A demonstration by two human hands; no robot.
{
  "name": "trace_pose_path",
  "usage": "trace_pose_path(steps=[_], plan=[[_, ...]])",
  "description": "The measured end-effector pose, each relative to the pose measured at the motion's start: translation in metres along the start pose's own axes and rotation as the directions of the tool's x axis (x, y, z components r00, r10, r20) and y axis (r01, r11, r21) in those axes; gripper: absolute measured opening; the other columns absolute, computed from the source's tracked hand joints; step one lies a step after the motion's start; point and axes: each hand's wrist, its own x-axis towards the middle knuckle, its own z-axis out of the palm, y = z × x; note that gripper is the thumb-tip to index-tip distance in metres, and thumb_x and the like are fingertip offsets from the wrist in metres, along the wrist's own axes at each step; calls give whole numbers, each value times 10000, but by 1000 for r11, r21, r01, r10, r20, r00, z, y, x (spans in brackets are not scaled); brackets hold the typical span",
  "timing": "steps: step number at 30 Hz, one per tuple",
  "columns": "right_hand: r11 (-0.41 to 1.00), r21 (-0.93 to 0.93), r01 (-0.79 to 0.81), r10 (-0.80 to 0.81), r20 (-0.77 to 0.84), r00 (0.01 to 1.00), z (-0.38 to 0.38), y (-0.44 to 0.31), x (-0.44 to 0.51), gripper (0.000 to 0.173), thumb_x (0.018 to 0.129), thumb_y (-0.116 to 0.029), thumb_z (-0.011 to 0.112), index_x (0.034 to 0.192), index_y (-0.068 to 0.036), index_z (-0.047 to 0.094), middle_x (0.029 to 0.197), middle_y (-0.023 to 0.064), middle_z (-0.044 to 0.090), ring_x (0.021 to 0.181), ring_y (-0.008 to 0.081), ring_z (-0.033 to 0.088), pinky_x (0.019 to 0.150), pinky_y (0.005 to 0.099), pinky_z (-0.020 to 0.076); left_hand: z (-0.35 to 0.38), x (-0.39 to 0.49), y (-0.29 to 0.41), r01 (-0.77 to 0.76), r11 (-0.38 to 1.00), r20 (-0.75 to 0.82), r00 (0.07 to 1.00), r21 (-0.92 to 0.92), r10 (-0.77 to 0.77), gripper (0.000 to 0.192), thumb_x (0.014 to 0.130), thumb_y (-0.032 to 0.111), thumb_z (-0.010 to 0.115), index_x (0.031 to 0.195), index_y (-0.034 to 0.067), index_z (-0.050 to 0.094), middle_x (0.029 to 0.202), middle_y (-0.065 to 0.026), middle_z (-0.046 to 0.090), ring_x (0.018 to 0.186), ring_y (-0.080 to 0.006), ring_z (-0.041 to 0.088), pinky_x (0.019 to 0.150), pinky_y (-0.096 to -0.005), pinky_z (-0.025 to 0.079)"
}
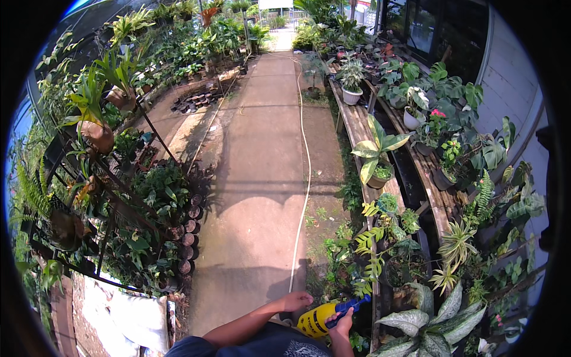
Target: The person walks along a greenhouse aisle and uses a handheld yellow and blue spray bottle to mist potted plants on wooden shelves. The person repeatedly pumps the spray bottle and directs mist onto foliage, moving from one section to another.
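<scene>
A yellow pressure spray bottle (pixel 316 319) with a blue pump head lies tilted in front of my body at the bottom of the view. My right hand (pixel 341 320) is wrapped around its blue handle, and the blue nozzle points to the right, towards the plants. Just left of the bottle, my left hand (pixel 298 301) hovers with its fingers curled in and nothing visible in them. Beyond the nozzle are a fern-like yellow-green plant (pixel 371 250) and a large pale-leaved dieffenbachia (pixel 428 319).
A concrete path (pixel 263 156) runs ahead, with a pale hose (pixel 306 147) along its right side. Potted plants crowd the wooden bench (pixel 352 118) on the right. To the left stand a dark metal rack (pixel 107 241), several small pots (pixel 188 239) and a white sack (pixel 139 319).
</scene>
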Motion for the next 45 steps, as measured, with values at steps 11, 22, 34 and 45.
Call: trace_pose_path(steps=[11, 22, 34, 45], plan=[[542, -774, 327, -221, 244, 944, -52, -64, -31, 694, 1057, -628, 494, 704, -35, 574, 557, 56, 543, 446, 172, 540, 456, 325, 438, 67, -7, 39, 20, 997, -89, 996, 74, -14, 426, 1033, 361, 674, 1297, 27, 692, 1188, -112, 754, 1120, -192, 681, 1001, -332, 515], [288, -923, 256, -215, 198, 956, -162, -100, -15, 713, 1041, -616, 519, 660, -26, 647, 607, 105, 639, 612, 287, 668, 659, 431, 514, 98, -32, 36, 76, 983, -50, 996, 168, -69, 402, 1056, 309, 625, 1331, 19, 675, 1240, -134, 732, 1166, -229, 669, 1053, -354, 489], [756, -635, 160, -178, 37, 983, -215, -48, -46, 713, 1051, -650, 496, 649, -61, 518, 520, 53, 496, 401, 182, 502, 421, 343, 419, 132, -32, 32, 31, 969, 161, 984, 245, -72, 434, 1057, 304, 637, 1367, 0, 634, 1250, -105, 733, 1188, -188, 653, 1052, -342, 484], [821, -527, 219, -294, -62, 954, -165, -11, -69, 707, 1040, -660, 498, 672, -57, 534, 515, 54, 495, 391, 196, 496, 403, 350, 415, 90, -69, 27, 92, 983, 113, 987, 160, -111, 425, 1057, 342, 637, 1352, 37, 662, 1230, -105, 734, 1185, -193, 653, 1044, -338, 483]])
